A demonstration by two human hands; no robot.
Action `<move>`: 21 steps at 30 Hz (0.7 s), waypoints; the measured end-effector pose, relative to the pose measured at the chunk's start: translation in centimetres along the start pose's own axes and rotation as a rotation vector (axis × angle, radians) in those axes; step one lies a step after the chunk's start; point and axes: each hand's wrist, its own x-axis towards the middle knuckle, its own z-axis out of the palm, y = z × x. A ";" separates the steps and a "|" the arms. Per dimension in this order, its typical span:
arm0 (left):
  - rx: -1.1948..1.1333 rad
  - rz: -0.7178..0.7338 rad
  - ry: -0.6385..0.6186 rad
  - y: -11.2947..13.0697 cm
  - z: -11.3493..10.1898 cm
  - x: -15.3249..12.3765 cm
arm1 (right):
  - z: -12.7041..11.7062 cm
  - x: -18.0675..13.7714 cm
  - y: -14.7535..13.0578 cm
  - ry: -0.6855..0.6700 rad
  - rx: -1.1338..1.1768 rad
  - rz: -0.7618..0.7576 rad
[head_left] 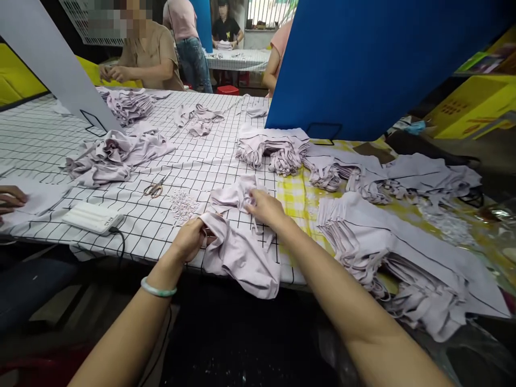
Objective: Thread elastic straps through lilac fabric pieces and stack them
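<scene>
A pale pink cloth garment (242, 263) lies partly on the checked tablecloth and hangs over the table's front edge. My left hand (189, 239), a jade-like bangle on its wrist, is closed on the garment's upper left edge, with some fingers hidden in the folds. To the right and a little farther off, my right hand (264, 207) pinches a bunched part of the pale pink cloth (231, 196). Whether both parts belong to one piece I cannot tell. Just left of the cloth is a heap of tiny pale scraps (183, 206). Small scissors (157, 185) lie beyond it.
Stacked pale garments (363, 226) and further piles (274, 145) fill the right side. A crumpled pile (116, 156) and a white power bank (93, 217) with a cable lie left. Blue (346, 64) and white panels stand upright. A co-worker's hand (12, 201) rests at far left; other people sit beyond.
</scene>
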 end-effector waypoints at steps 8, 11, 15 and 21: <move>-0.087 0.111 0.156 1.0 -2.0 0.4 | -1.0 -5.3 -1.8 0.113 -0.029 -0.247; -0.105 0.102 0.164 1.0 -2.5 -0.3 | 0.6 -12.0 -1.2 -0.027 -0.022 -0.326; -0.178 0.108 0.074 1.7 -1.4 -1.1 | -0.2 -13.8 1.4 0.046 0.173 -0.166; 0.084 0.191 0.048 0.8 -0.5 0.8 | -4.4 -10.5 5.0 0.384 0.160 0.077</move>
